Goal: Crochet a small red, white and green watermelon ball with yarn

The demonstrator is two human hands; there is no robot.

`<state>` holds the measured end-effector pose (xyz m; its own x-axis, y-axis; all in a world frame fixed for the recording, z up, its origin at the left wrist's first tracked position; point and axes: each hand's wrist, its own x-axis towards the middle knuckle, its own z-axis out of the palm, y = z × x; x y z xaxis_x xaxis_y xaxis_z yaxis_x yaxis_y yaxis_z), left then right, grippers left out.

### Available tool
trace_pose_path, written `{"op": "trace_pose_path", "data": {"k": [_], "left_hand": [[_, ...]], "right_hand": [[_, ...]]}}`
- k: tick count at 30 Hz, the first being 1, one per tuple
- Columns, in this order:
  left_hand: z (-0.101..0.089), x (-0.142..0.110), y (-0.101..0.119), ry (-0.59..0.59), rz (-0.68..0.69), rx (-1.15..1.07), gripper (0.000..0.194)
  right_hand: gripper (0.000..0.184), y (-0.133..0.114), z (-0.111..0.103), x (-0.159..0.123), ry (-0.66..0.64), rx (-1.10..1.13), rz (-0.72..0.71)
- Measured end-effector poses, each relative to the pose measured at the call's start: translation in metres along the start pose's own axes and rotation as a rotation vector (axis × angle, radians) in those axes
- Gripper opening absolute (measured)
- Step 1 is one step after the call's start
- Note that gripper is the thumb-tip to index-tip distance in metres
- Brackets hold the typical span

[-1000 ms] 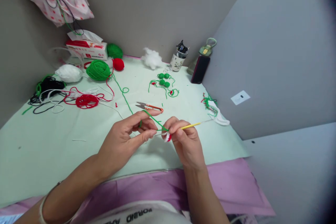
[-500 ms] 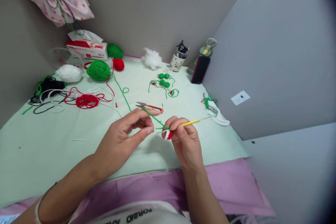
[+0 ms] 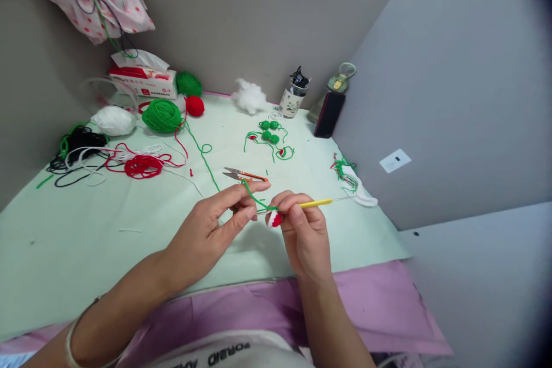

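My right hand (image 3: 307, 230) grips a crochet hook with a yellow handle (image 3: 316, 203), its thumb and fingers pressed together. Just under those fingertips sits a small red-and-white crocheted piece (image 3: 275, 219). Green yarn (image 3: 255, 198) slopes from the piece up to the stretched index finger of my left hand (image 3: 215, 221). The left thumb is pinched against the other fingers, beside the hook's tip; what lies between them is mostly hidden. Behind the left index finger lie thread snips (image 3: 248, 175) with orange handles.
Green yarn ball (image 3: 163, 116), red ball (image 3: 194, 106) and white ball (image 3: 114, 120) sit at the back left, by a tissue box (image 3: 149, 83). Small green crocheted balls (image 3: 270, 135), white stuffing (image 3: 249, 96), a cup (image 3: 294, 99) and a phone (image 3: 330, 115) stand or lie farther back.
My left hand has shifted slightly right, toward the hook. Its index finger reaches farther, and the green yarn hangs in a slacker curve. The right hand stays nearly in place.
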<state>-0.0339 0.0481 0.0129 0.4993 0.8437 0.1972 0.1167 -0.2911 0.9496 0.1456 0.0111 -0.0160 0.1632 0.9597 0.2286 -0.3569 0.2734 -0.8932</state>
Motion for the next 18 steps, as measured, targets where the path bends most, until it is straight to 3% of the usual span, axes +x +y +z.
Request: {"op": "trace_pose_path", "data": {"k": [11,18], "left_hand": [[-0.001,-0.002,0.004,0.083,-0.031,-0.011,0.029],[0.006,-0.001,-0.003,0.197,0.133,0.074,0.028]], "right_hand": [[0.018,0.004,-0.001,-0.005,-0.055,-0.172,-0.108],[0.02,-0.001,0.008,-0.009,-0.018,-0.376,-0.252]]}}
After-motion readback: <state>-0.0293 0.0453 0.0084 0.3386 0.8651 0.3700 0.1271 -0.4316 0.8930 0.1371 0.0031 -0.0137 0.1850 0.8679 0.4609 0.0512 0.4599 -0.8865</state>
